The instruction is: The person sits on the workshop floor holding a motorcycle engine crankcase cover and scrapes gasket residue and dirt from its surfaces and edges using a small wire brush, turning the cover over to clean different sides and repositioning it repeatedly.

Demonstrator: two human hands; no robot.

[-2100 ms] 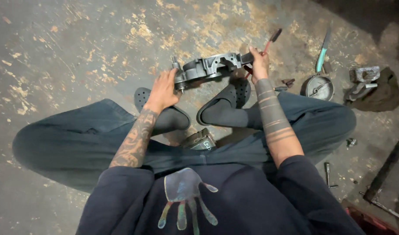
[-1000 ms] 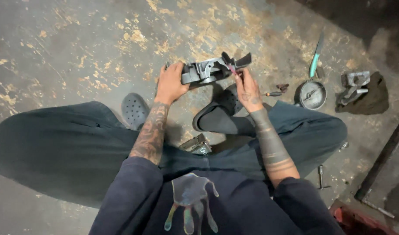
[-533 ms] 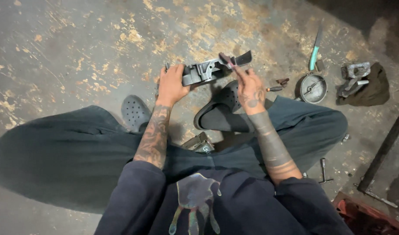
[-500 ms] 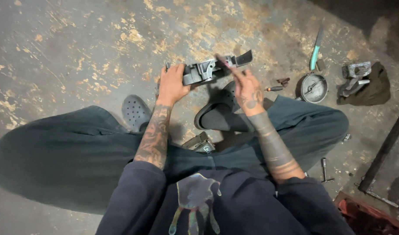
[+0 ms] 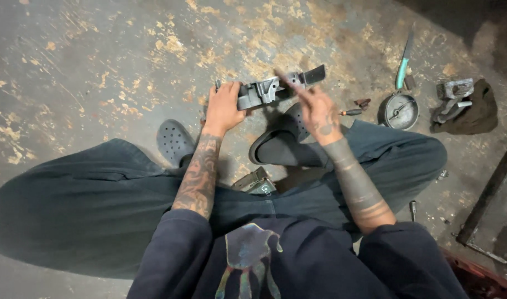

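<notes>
**Tool's out of the right hand now**

Compared with a moment back, the right hand point(image 5: 320, 113) no longer shows the dark tool it was working with; its fingers look loose and blurred just right of the grey metal part point(image 5: 278, 87), so can't tell if anything's pinched. Looks like a regrip. Left hand point(image 5: 223, 106) is clamped on the part's left end, above the black clogs point(image 5: 286, 145). Round tin point(image 5: 400, 111) sits well right. Part's underside is hidden.
</notes>
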